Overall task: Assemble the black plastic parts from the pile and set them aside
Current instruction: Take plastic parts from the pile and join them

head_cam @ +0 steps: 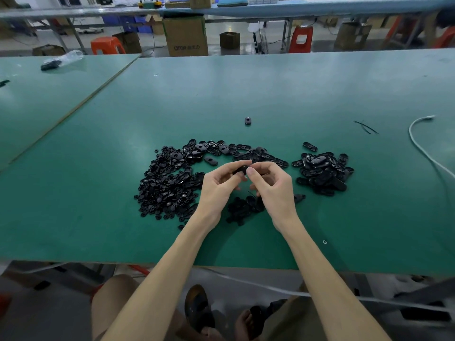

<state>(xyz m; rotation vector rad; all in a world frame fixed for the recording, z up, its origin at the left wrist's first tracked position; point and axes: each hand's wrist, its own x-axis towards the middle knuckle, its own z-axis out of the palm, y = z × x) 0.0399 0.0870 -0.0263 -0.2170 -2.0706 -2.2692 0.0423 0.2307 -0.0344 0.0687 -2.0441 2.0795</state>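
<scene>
- Black plastic, a small rounded part (pixel 240 170), is pinched between the fingertips of the left hand (pixel 219 185) and the right hand (pixel 272 185), held above the green tabletop (pixel 246 94); both grips are pressed together on this one piece.
- Whether two halves are already mated inside the grip cannot be told, since the fingers cover most of the part.
- For the step to be done well, the pieces should be squared up before pressure is applied, and the squeeze should be kept even from both thumbs so that nothing is skewed or snapped.
- Left of and below the grip a broad pile of small round black plastic pieces (pixel 165 188) is spread flat.
- Beyond the grip a curved band of oval black plastic shells (pixel 216 150) is laid out, and to its right a separate heap of similar ovals (pixel 323 172) is gathered.
- Far beyond the grip a single black oval piece (pixel 248 120) lies alone, possibly a finished one set aside.
- Few containers are seen: a clear plastic bag (pixel 64 59) with something dark inside, far off to the left, and a closed brown cardboard box (pixel 186 35) past the tabletop, its contents hidden.
</scene>
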